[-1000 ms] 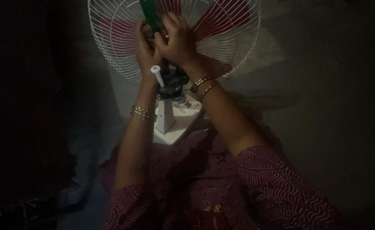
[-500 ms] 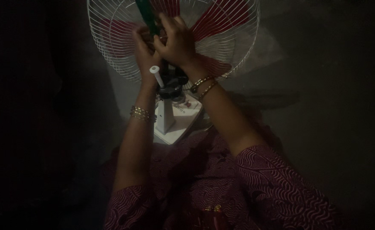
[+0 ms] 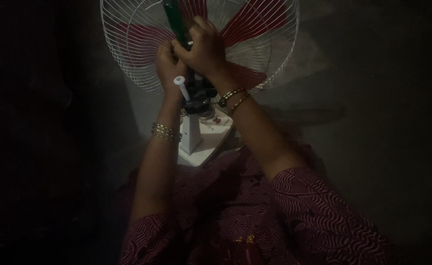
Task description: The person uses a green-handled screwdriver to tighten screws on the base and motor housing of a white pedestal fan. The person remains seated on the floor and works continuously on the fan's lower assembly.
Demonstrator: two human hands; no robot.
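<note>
A table fan with a white wire guard (image 3: 270, 54) and red blades (image 3: 248, 22) stands in front of me on a white base (image 3: 199, 147). My right hand (image 3: 203, 46) is wrapped around the dark green handle of a screwdriver (image 3: 174, 19) at the back of the fan's motor. My left hand (image 3: 167, 66) is pressed against the same spot beside it, fingers curled on the motor housing. A small white knob (image 3: 179, 81) sticks up just below my hands. Gold bangles circle both wrists.
A grey floor (image 3: 373, 122) surrounds the fan and is dimly lit. My lap in patterned dark red cloth (image 3: 255, 216) fills the lower part of the view. The left side is in deep shadow.
Both hands stay on the fan's back. The screwdriver handle has shifted slightly in my right hand, and the view has crept a little.
</note>
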